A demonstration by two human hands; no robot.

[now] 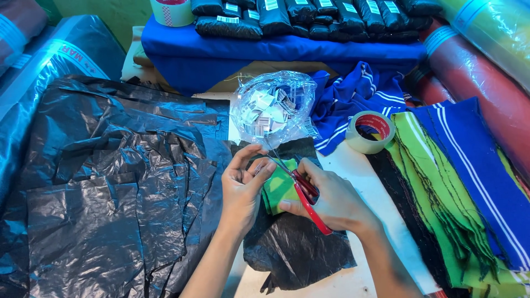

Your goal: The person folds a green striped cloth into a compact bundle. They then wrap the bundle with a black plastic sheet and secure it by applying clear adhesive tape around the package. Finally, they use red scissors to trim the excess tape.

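Observation:
My right hand [331, 200] grips red-handled scissors [305, 194], their blades pointing up and left toward my other hand. My left hand [243, 182] pinches a small piece between thumb and fingers right at the scissor tips; the piece is too small to identify. Under both hands lies a folded green cloth [279, 187] resting on a black plastic bag [298, 248]. Just beyond my hands sits a clear plastic bag [271, 108] filled with several small white printed labels.
Sheets of black plastic [110, 182] cover the left. A tape roll [370, 131] lies right of the label bag, near blue striped cloth [353, 96]. Stacked green, black and blue fabric [458, 187] fills the right. Black wrapped packets [309, 16] sit on a blue surface behind.

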